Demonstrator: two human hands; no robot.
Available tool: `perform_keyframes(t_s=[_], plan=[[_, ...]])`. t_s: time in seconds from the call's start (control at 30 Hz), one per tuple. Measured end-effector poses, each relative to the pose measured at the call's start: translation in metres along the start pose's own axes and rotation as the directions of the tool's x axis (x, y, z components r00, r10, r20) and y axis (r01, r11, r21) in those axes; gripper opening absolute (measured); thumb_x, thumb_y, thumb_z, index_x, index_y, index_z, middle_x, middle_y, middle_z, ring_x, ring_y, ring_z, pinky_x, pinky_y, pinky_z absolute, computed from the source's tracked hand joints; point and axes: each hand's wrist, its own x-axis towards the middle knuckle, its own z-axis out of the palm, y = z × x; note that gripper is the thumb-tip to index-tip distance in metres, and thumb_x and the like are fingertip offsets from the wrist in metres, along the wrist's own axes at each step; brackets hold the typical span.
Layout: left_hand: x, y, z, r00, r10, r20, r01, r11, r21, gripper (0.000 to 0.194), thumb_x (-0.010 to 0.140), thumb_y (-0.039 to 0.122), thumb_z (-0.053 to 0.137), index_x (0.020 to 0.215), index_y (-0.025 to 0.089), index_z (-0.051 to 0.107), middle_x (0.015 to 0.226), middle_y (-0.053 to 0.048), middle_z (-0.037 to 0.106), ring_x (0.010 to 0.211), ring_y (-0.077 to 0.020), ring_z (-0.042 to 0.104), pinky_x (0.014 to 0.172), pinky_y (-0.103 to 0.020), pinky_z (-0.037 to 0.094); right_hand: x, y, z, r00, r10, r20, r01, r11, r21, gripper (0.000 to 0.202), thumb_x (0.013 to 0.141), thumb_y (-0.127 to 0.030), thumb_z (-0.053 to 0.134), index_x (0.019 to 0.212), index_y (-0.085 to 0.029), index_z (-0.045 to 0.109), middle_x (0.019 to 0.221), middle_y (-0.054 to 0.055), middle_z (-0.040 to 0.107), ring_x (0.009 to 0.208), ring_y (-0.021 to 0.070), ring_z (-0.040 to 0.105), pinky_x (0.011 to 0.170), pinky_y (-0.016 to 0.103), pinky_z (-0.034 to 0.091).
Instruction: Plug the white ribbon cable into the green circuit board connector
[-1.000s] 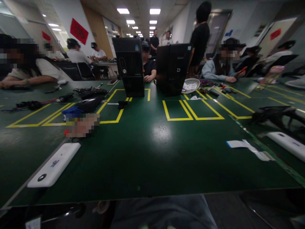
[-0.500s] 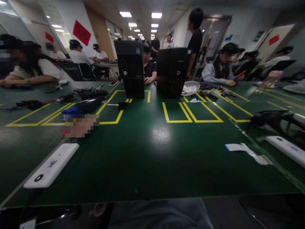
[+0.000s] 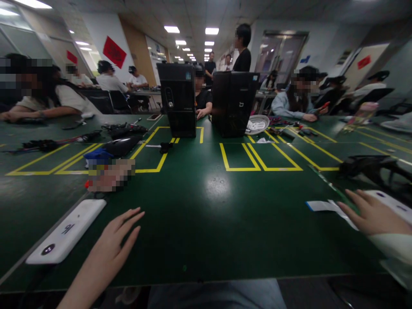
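Over the near left part of the green table (image 3: 206,240), my left hand (image 3: 117,236) is open with its fingers apart and nothing in it. A white oblong device (image 3: 69,231) with a dark round lens lies to its left. My right hand (image 3: 373,212), also open and holding nothing, is at the right side. It partly covers a white ribbon-like strip (image 3: 322,206) with a blue end and another white oblong device (image 3: 401,206). I cannot tell whether either hand touches the table or these things.
Two black computer towers (image 3: 178,103) stand at the far middle. A white basket (image 3: 259,124) sits beside the right one. Bundled cables (image 3: 41,143) and a blue item (image 3: 98,155) lie at left, a black strapped item (image 3: 370,165) at right. Several people sit around.
Both my hands have come into view, one from the lower left and one from the right edge. The whole scene sits slightly lower in view. The standing person at the back has shifted left.
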Motion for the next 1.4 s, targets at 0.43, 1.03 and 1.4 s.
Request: perform_keyframes(t_s=[0.43, 1.03, 1.4], plan=[[-0.008, -0.014, 0.056, 0.992, -0.056, 0.112, 0.054, 0.998, 0.015, 0.046, 0.093, 0.047, 0.040, 0.123, 0.020, 0.062, 0.130, -0.012, 0.060, 0.120, -0.0278, 0.056, 0.101, -0.048, 0.047, -0.025, -0.014, 0.059, 0.968, 0.165, 0.187, -0.169, 0.986, 0.002, 0.073, 0.092, -0.056, 0.018, 0.143, -0.010, 0.044, 0.142, 0.023, 0.045, 0.125, 0.0406, 0.048, 0.101, 0.055, 0.041], [-0.004, -0.004, 0.060, 0.989, -0.101, 0.107, 0.090, 0.990, 0.108, 0.050, 0.094, 0.046, 0.038, 0.128, 0.015, 0.059, 0.128, -0.015, 0.059, 0.117, -0.0298, 0.056, 0.099, -0.050, 0.047, -0.031, -0.024, 0.045, 0.959, 0.180, 0.217, -0.186, 0.983, 0.006, 0.085, 0.087, -0.058, 0.006, 0.139, -0.006, 0.048, 0.143, 0.021, 0.045, 0.128, 0.0385, 0.046, 0.106, 0.049, 0.037], [-0.005, -0.008, 0.061, 0.987, -0.111, 0.120, 0.096, 0.988, 0.122, 0.049, 0.094, 0.046, 0.038, 0.128, 0.018, 0.058, 0.128, -0.014, 0.060, 0.116, -0.0291, 0.058, 0.098, -0.049, 0.048, -0.031, -0.024, 0.044, 0.958, 0.182, 0.220, -0.190, 0.982, 0.013, 0.085, 0.086, -0.057, 0.007, 0.138, -0.005, 0.049, 0.143, 0.022, 0.045, 0.127, 0.0385, 0.047, 0.106, 0.049, 0.037]])
